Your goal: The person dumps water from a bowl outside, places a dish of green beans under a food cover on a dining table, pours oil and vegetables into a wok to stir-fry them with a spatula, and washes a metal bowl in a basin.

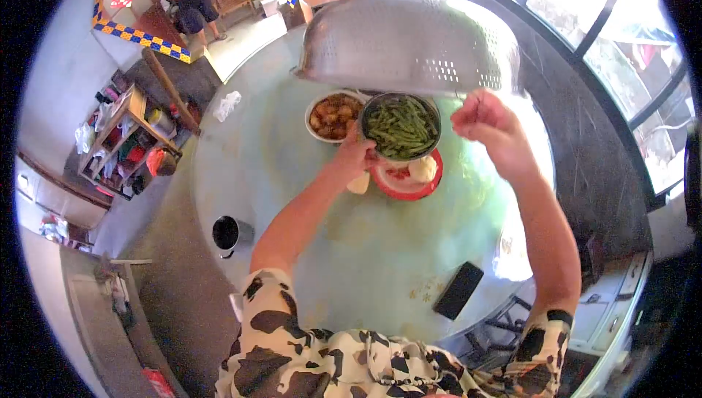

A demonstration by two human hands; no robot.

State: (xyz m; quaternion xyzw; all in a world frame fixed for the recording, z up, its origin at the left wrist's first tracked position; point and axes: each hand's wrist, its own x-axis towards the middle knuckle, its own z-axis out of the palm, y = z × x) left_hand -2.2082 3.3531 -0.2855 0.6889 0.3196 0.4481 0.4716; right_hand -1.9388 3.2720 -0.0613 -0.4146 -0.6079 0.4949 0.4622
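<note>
Gripping the left rim of a round, dark-rimmed bowl of green beans [401, 127], the left hand [357, 154] has its fingers on that edge. Right of the bowl, the right hand [488, 124] is curled at the near rim of a large perforated metal cover [409, 43]; whether it grips cannot be told. The cover spans the bowl's far side. A white-rimmed bowl of brown food [336, 115] sits just left, a red-rimmed round plate [404, 189] just nearer. Pale green round tabletop [358, 252] stretches between the bowl and a black rectangular phone [458, 290] toward the near edge.
</note>
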